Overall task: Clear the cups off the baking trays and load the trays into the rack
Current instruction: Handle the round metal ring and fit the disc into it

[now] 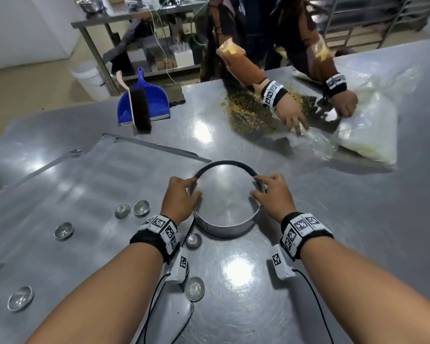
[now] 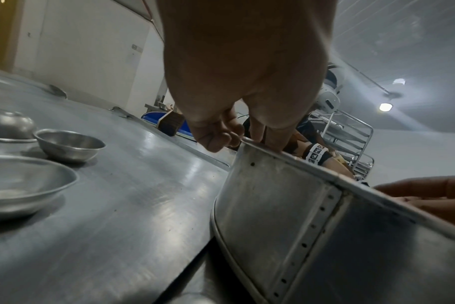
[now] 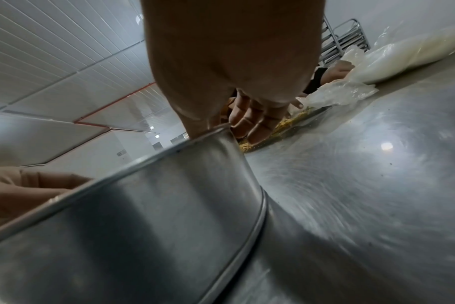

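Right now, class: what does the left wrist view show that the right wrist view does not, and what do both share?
Only the left wrist view shows the small metal cups on the baking tray, the blue dustpan, and the pan's riveted seam. Only the right wrist view shows the spilled yellow grains and the plastic bag. Both show the round pan gripped at its rim by the left hand and right hand.

Head: I look steeply down on the table.
Wrists: low, close, facing outward along each hand.
Shared: round pan wall.
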The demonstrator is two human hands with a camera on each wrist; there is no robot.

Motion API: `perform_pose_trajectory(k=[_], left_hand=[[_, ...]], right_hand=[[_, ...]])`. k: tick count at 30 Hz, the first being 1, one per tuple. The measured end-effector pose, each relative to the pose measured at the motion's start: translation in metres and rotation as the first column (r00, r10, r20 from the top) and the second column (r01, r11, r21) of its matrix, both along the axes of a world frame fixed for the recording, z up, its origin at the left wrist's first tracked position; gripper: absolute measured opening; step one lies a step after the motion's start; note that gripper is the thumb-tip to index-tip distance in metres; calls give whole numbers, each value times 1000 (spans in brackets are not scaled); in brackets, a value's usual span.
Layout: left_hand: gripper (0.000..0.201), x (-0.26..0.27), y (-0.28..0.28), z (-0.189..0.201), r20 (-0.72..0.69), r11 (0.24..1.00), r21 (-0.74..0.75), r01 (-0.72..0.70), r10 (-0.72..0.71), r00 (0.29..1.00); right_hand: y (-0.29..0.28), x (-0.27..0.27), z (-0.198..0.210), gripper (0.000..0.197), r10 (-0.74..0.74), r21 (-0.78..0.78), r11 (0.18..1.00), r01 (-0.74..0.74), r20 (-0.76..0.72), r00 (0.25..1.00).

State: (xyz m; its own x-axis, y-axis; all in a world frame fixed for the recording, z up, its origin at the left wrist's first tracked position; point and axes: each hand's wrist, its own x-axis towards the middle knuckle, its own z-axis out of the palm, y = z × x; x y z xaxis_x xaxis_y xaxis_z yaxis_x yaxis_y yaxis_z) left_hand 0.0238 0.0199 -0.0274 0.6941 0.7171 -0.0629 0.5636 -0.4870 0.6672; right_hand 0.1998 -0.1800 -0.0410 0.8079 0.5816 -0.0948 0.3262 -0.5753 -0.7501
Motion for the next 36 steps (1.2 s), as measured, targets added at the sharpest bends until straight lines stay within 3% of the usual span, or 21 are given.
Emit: perform_pose_trajectory(k=[3,8,15,21,36], left_hand=[[55,-2,-2,-6,-22,999,-42,-6,5,1000],[76,-7,-6,-13,-19,994,-111,3,-5,1000],[67,-15,-12,-19,45,980,-200,-24,34,998],[69,-21,-20,-20,48,961,-276,-25,39,998],[71,-31,-45,-13,65,957,-287,41,-24,998]], right_hand=[[-3,-4,-7,48,8,-21,1000,-8,-10,1000],[-6,-6,-9,73,14,0,1000,-14,-19,1000],[-12,-8,-9,63,19,6,1000,-19,-19,1000],[-18,-17,-11,61,-35,42,998,42,-157,987],[-46,-25,-6,49,-64,94,992,79,-148,987]])
